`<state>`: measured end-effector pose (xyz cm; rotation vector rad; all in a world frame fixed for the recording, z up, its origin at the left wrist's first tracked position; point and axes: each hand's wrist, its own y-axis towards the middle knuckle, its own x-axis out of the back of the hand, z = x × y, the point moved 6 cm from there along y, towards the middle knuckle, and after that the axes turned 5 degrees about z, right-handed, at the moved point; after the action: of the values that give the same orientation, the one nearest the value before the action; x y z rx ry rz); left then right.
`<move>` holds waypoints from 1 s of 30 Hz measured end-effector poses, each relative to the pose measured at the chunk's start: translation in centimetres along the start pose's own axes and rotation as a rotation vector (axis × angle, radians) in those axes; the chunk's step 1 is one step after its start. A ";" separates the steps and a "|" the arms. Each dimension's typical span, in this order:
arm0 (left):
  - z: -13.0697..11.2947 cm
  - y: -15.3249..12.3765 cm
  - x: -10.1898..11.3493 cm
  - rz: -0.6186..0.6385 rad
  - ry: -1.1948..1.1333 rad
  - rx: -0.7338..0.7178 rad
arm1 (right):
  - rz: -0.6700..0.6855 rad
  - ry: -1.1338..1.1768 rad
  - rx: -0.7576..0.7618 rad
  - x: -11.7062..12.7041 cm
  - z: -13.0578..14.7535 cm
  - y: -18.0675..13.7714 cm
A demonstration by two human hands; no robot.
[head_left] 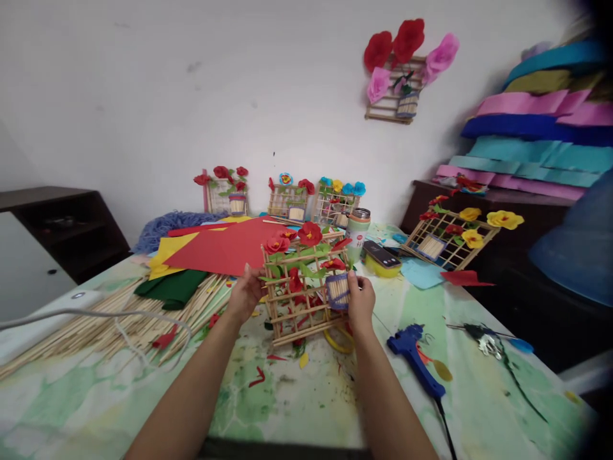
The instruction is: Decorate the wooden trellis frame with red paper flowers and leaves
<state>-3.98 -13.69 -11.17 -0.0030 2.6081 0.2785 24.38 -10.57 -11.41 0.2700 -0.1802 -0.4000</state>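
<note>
Between my two hands a small bamboo-stick trellis (306, 316) is held up, tilted, above the table. Red paper flowers (310, 234) and green leaves decorate its upper part, and a little stick basket (338, 292) with purple trim sits on its right side. My left hand (246, 295) grips the trellis by its left edge, fingers partly behind it. At the right edge, beside the basket, my right hand (360, 297) is closed on the frame. Yellow-handled scissors (341, 340) seem to lie behind the trellis, partly hidden.
A blue glue gun (416, 361) lies at right, its cord running to the front edge. Bamboo sticks (96, 332) and red paper (215, 246) cover the left. Behind stand a bottle (357, 233), a phone (382, 254) and other flowered trellises (450, 233).
</note>
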 end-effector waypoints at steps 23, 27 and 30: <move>-0.5 -0.1 0.4 -0.070 0.088 0.022 | 0.072 0.020 -0.022 -1.0 -1.1 0.0; -0.7 -0.5 -0.3 0.032 0.142 0.071 | 0.054 0.014 -0.028 -0.9 -1.4 0.2; -0.8 -0.5 -0.4 -0.005 0.182 0.071 | 0.056 0.006 -0.034 -0.9 -1.4 0.2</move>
<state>-4.01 -14.34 -10.43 -0.0108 2.7969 0.1912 23.91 -9.75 -12.78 0.2322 -0.1743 -0.3464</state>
